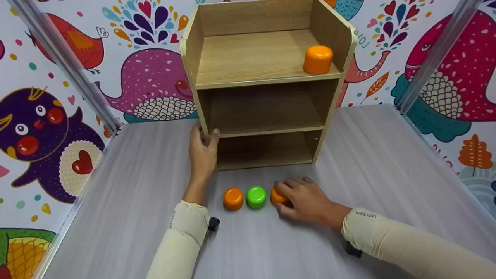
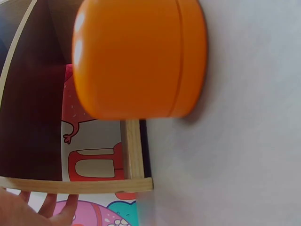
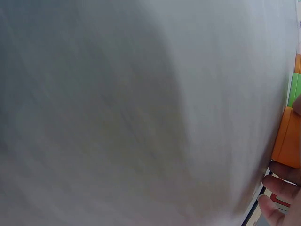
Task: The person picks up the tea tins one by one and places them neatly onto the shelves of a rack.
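My left hand (image 1: 204, 153) holds the left side panel of a small wooden shelf (image 1: 267, 80), its thumb at the front edge and its fingers on the outer side. On the table before the shelf, my right hand (image 1: 308, 199) grips an orange round-topped cylinder (image 1: 278, 197), which it partly covers. A green cylinder (image 1: 256, 197) of the same shape stands just left of it. Farther left is another orange cylinder (image 1: 233, 199), large and close in the left wrist view (image 2: 136, 59). The right wrist view catches the gripped cylinder (image 3: 288, 139) at its edge, with fingers beside it.
One more orange cylinder (image 1: 318, 59) stands on the shelf's top board, near its right wall. Below are two compartments. The grey table (image 1: 155, 217) reaches printed walls (image 1: 151, 77) with metal corner posts (image 1: 69, 66) on both sides.
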Tool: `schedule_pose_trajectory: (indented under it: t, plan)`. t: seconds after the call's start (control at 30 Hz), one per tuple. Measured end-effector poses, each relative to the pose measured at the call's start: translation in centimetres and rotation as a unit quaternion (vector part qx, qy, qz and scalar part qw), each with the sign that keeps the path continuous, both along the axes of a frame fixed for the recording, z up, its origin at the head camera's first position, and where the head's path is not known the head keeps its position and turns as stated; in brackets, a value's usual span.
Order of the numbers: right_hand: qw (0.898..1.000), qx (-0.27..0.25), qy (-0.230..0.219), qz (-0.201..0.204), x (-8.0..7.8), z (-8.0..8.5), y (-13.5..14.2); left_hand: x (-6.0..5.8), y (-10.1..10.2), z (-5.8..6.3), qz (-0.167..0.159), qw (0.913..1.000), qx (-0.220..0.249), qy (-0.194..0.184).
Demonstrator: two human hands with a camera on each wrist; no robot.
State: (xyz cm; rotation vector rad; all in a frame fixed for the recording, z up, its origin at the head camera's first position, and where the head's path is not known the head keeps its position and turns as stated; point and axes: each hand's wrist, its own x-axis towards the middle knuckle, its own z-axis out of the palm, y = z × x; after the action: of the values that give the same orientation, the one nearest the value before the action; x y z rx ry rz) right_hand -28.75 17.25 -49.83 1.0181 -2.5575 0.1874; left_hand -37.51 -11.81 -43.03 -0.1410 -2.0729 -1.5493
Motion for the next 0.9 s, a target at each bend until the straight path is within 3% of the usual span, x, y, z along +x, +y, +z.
schedule_pose_trajectory:
  t: [0.9]
  plan:
    - [1.000,-0.005,-0.007,-0.010,0.07,0.13,-0.12,0.00,-0.07,0.00,0.001,1.0000,0.006,-0.006]
